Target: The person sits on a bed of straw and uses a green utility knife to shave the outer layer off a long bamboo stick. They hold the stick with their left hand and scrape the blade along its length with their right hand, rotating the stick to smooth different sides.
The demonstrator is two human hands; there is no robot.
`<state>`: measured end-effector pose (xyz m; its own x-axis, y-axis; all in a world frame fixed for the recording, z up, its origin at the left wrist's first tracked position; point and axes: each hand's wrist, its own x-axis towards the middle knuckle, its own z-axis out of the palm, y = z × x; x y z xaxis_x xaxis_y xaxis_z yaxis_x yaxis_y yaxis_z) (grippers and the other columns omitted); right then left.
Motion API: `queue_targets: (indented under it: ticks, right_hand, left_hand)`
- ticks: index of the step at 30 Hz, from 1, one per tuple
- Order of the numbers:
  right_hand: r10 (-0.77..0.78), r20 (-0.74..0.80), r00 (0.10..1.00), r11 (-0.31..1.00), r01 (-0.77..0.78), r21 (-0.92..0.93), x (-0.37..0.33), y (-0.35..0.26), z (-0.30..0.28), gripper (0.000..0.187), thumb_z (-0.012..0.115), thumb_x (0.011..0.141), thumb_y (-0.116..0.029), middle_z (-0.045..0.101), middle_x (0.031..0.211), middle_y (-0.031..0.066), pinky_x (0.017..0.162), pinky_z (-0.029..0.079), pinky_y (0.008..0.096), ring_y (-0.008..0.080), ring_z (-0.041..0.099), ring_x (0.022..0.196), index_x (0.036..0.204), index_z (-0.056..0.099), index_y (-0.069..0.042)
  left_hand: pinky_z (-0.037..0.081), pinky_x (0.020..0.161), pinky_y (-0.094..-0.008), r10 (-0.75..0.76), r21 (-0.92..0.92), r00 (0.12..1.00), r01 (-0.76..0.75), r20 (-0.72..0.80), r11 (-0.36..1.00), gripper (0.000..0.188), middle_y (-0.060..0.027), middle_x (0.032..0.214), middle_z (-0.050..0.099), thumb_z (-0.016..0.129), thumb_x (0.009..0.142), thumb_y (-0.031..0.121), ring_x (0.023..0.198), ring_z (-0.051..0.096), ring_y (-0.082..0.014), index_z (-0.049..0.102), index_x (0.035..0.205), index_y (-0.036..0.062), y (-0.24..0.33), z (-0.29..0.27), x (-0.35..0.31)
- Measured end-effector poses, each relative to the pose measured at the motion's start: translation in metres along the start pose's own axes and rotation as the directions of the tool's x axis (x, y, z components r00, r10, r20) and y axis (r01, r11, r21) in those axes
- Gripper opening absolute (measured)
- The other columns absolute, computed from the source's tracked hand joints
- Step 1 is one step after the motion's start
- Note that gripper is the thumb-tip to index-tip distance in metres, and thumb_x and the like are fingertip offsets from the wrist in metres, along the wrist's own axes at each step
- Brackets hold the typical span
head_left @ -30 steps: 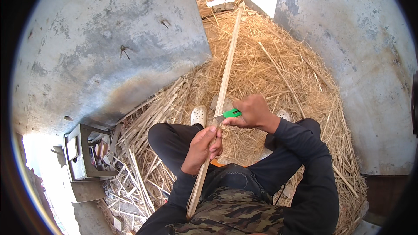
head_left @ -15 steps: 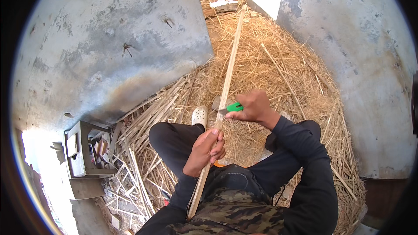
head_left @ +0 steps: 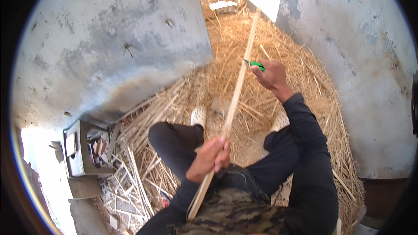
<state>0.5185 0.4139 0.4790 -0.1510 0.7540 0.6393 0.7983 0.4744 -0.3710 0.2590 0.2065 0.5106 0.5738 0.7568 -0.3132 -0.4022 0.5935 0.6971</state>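
Observation:
A long pale strip of split wood or bamboo slants from my lap up and away to the right. My left hand is closed round its lower part, above my camouflage-patterned top. Further along, my right hand grips a green-handled utility knife. The knife's blade meets the strip well beyond my left hand, in its upper half. The strip's near end rests against my lap.
Straw-like shavings cover the floor ahead and to the right. Loose strips lie heaped at the left, near an open box-like cabinet holding small items. Grey walls stand on both sides. Light clogs are on my feet.
My right hand with the knife has moved away from me along the strip. The strip's far end has swung right, and my left hand has shifted slightly lower.

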Motion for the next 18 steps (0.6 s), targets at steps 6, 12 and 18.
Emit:
queue_targets:
  ticks: [6,12,18]
  right_hand:
    - [-0.209,0.194,0.958,0.970,0.178,0.169,-0.082,-0.060,0.019,0.075,0.052,0.076,-0.082,0.045,0.046,0.0075,0.041,0.038,0.0383,0.0253,0.051,0.040,0.054,0.051,-0.011]
    - [-0.133,0.198,0.971,0.990,0.119,0.082,-0.044,-0.040,0.012,0.076,0.046,0.077,-0.085,0.035,0.041,0.0017,0.039,0.035,0.0363,0.0183,0.043,0.036,0.049,0.041,-0.014]
    - [0.090,0.029,0.995,0.995,-0.089,-0.053,-0.011,0.017,0.012,0.081,0.025,0.086,-0.084,0.036,0.042,-0.0022,0.037,0.031,0.0342,0.0133,0.039,0.037,0.051,0.047,-0.013]
  left_hand:
    - [0.032,0.049,-0.0210,0.111,-0.083,0.994,-0.111,0.000,0.990,0.032,0.0042,0.053,0.036,0.034,0.107,0.034,0.038,0.032,-0.0064,0.043,0.090,0.0088,0.013,-0.015,0.011]
    - [0.032,0.049,-0.0218,0.011,-0.144,0.997,-0.022,-0.072,0.989,0.032,0.0046,0.053,0.035,0.034,0.107,0.034,0.038,0.031,-0.0062,0.042,0.089,0.0095,0.001,-0.009,0.011]
    - [0.033,0.050,-0.0211,-0.073,-0.174,0.995,0.084,0.064,0.981,0.033,0.0052,0.055,0.034,0.033,0.107,0.035,0.040,0.031,-0.0057,0.041,0.088,0.0103,-0.010,-0.004,0.003]
